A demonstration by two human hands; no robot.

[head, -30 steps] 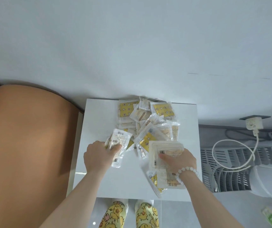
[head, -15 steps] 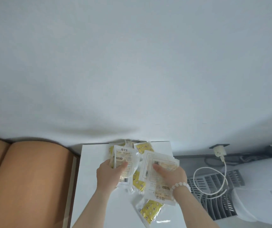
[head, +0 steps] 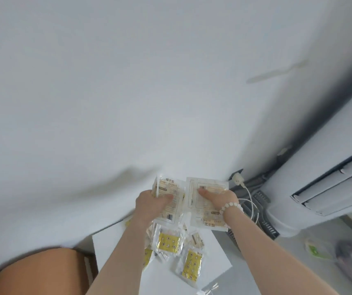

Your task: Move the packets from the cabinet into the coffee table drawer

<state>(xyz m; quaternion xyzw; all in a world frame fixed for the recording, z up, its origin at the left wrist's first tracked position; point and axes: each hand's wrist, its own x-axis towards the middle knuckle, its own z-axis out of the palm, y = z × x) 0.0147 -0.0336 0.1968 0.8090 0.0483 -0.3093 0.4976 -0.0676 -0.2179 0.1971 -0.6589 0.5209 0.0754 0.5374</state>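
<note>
My left hand grips a white hand-warmer packet by its left side, thumb across the front. A larger white packet is held in my right hand, which wears a bead bracelet. Both packets are lifted side by side above the white cabinet top. Beneath them several packets stay in a pile, among them a yellow-printed packet and another yellow packet nearer the front. The coffee table drawer is out of view.
A tan sofa arm lies left of the cabinet. To the right are a wall plug with a white cable, a grey grille and a white floor-standing air conditioner. A bare white wall fills the upper view.
Both hands have lifted their packets off the pile and hold them higher. The camera has tilted up and swung right, so the cabinet now sits low in the frame.
</note>
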